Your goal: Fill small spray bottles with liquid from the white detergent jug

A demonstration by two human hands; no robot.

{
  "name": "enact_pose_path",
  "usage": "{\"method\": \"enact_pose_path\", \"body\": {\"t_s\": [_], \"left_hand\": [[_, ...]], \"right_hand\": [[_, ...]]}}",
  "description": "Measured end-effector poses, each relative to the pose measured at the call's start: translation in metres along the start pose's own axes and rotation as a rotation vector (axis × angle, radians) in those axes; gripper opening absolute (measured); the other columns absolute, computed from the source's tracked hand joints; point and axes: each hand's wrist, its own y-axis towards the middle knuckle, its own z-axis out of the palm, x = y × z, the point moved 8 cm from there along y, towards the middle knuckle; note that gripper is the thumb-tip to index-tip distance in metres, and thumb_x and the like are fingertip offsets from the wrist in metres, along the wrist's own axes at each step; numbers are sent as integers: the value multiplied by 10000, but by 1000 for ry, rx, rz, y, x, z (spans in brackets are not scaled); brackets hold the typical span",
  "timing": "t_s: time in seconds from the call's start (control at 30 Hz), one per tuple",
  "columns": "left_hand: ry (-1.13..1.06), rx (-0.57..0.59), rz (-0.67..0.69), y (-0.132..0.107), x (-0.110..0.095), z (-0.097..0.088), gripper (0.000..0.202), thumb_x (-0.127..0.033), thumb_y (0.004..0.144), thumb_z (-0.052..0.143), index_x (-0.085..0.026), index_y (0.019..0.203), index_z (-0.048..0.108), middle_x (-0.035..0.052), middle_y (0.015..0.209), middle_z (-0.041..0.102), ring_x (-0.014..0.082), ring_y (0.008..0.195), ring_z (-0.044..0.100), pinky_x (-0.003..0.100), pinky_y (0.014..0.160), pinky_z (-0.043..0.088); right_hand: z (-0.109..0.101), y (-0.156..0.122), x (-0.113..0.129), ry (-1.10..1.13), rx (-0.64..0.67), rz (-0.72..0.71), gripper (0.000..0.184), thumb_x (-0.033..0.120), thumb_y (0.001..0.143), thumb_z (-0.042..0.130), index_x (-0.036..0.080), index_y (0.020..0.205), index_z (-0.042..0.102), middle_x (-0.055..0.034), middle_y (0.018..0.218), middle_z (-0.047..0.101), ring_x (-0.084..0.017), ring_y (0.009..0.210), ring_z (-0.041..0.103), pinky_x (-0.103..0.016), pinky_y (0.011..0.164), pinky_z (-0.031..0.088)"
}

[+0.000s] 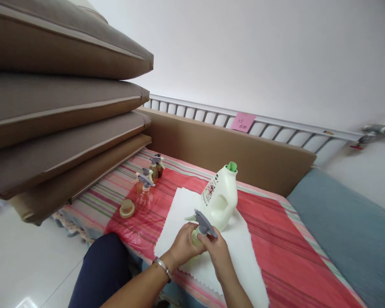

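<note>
Held over a white cloth (176,214) is a small clear spray bottle (196,238) with a grey trigger head (204,221). My left hand (184,246), with a metal bracelet at its wrist, wraps round the bottle's body. The fingers of my right hand (215,246) close on the spray head by its neck and trigger. Just behind them stands a large white jug (223,196), uncapped, with a green spout and a printed label. A pale yellow-green cap (127,208) lies to the left, on red plastic sheeting.
Several other spray bottles (145,196) stand at the back left. Stacked brown cushions (67,107) rise on the left, and another cushion (218,147) leans against the radiator (186,112). A pink note (243,122) is stuck there. Red sheeting (282,239) covers the striped cloth.
</note>
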Motion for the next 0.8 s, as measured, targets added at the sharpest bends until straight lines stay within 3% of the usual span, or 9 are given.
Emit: {"method": "enact_pose_path", "body": {"t_s": [0.17,0.33,0.47,0.63,0.8], "left_hand": [[58,-11,24,-2,5,0,375,-230,601,718,-152,954,619,83,948,647,255,910,589,373,847,462],[63,-3,37,-2,1,0,465,-231,611,718,-159,1053,591,92,1029,639,261,980,577,382,899,440],[52,10,14,-2,2,-1,410,-223,611,712,-159,1003,610,84,996,645,260,956,585,377,877,451],[26,9,32,-1,-2,-2,434,-217,612,710,-170,1031,610,73,991,651,248,949,585,362,883,447],[25,5,23,-1,-1,-2,350,-237,620,708,-164,951,617,65,936,649,241,901,587,351,839,452]], "right_hand": [[3,-3,7,15,49,-7,445,397,680,696,208,1071,599,-62,1032,679,-286,1041,573,-419,947,415],[0,-2,12,-25,6,-8,379,326,630,741,199,971,636,-55,954,695,-297,984,593,-435,940,417],[2,-1,11,8,26,-8,420,385,657,714,205,1025,619,-77,1116,652,-291,1097,549,-417,960,420],[0,3,1,6,-27,4,386,379,604,753,191,921,638,-83,974,693,-313,994,599,-464,920,446],[0,-1,-4,33,-27,2,479,436,652,712,204,1062,623,-86,1147,647,-308,1106,552,-445,946,444]]}}
